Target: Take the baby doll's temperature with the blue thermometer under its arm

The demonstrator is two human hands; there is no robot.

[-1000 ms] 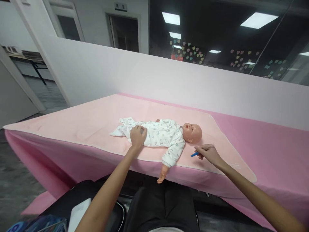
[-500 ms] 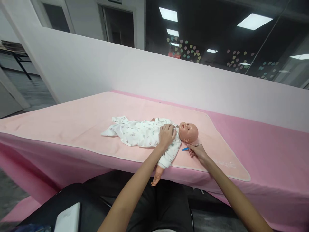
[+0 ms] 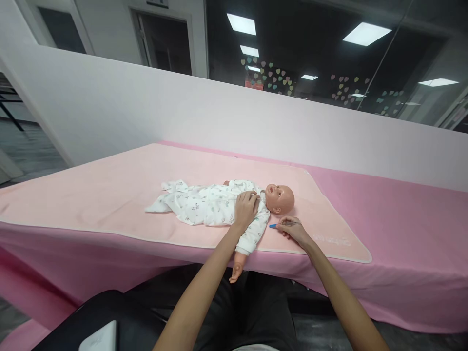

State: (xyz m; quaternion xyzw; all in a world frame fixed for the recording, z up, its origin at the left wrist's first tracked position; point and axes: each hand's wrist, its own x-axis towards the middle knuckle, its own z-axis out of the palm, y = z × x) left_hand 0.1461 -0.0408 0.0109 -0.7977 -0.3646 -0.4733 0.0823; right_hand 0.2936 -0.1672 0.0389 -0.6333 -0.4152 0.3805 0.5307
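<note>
A baby doll in a white patterned sleepsuit lies on its back on the peach mat, its bare head toward the right. Across the doll's upper chest rests my left hand, palm down with fingers laid out and bent a little, near the collar. My right hand is just below the doll's head, pinching a slim stick with a blue end. That blue end points left, toward the doll's shoulder, apart from it; its exact kind is too small to make out. One doll arm hangs over the front edge.
The peach mat lies over a pink cloth covering the table. A white wall rises behind, with dark glass above. A black chair with a white flat object on it is at the lower left.
The view has shifted slightly, so the doll and both hands appear a little further left. My left hand stays on the chest; my right hand keeps its pinch on the stick near the head.
</note>
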